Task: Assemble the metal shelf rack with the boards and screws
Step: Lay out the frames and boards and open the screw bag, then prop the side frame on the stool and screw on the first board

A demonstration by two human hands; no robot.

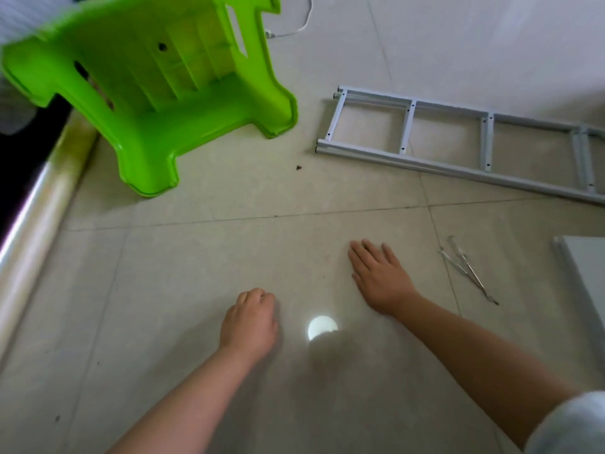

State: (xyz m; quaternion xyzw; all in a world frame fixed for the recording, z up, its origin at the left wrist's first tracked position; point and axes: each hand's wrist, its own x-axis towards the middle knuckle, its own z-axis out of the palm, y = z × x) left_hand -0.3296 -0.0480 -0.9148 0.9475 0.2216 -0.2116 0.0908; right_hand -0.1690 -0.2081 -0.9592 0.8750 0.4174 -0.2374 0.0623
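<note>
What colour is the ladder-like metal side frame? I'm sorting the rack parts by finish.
Pale grey-white, uniform with no pattern. The metal side frame shows best in the head view, lying on the floor tiles.

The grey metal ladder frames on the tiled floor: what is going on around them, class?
A person kneels or leans over the pale tiled floor, holding no part. The right hand lies flat and open on the tile; the left hand is curled beside it, seemingly empty. The grey metal ladder-shaped side frames lie stacked, untouched, beyond. Thin metal rods and a grey board's edge lie to the right. A bright green plastic stool is tipped over.
</note>
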